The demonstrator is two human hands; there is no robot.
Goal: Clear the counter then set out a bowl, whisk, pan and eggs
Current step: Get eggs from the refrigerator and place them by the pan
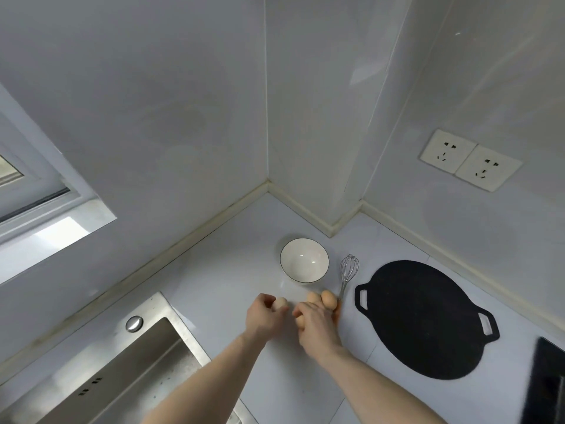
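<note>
Left hand (265,316): fingers curled round a pale egg (279,303). Right hand (315,324): fingers curled over brown eggs (327,298), low at the counter (214,289). Just beyond stand the white bowl (304,260) and the whisk (348,272), lying flat. The black pan (425,319) rests to the right; sink (128,362) at left.

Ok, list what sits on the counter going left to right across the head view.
Sink → egg in the left hand → bowl → whisk → black pan → dark cooktop edge. Eggs under the right hand overlap, so skipped.
</note>
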